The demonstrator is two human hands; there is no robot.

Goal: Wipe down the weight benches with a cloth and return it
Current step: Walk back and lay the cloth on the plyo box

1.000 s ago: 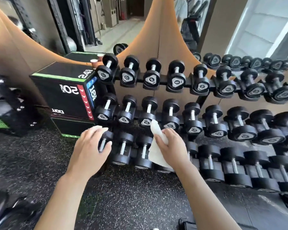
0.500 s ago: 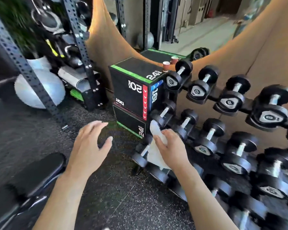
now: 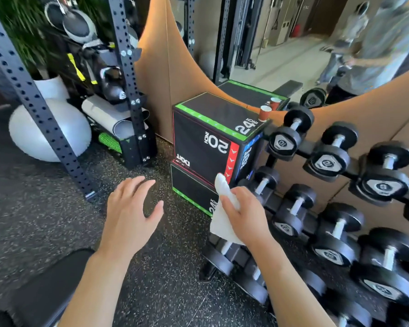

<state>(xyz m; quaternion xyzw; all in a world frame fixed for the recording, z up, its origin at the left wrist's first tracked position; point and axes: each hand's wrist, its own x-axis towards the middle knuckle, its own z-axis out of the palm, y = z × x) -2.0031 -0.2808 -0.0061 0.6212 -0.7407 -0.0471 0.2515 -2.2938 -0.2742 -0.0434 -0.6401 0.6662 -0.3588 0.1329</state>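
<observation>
Beside the black dumbbell rack (image 3: 316,208), right hand (image 3: 243,213) pinches crumpled white cloth (image 3: 222,218); left hand (image 3: 130,215) spread, empty. Next, probably carry cloth to black padded bench (image 3: 45,291).

Speckled floor (image 3: 45,220) (plyo boxes (image 3: 206,142) atop)

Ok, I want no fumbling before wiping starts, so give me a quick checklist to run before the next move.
1. Cloth gripped in right hand: ok.
2. Left hand free, fingers spread: ok.
3. Bench pad in view, lower left: ok.
4. Cloth touching bench pad: not ok, apart.
5. Cloth damp or clean: cannot tell.
6. Hands clear of dumbbell rack: cannot tell for the right; the cloth hangs in front of it.
</observation>
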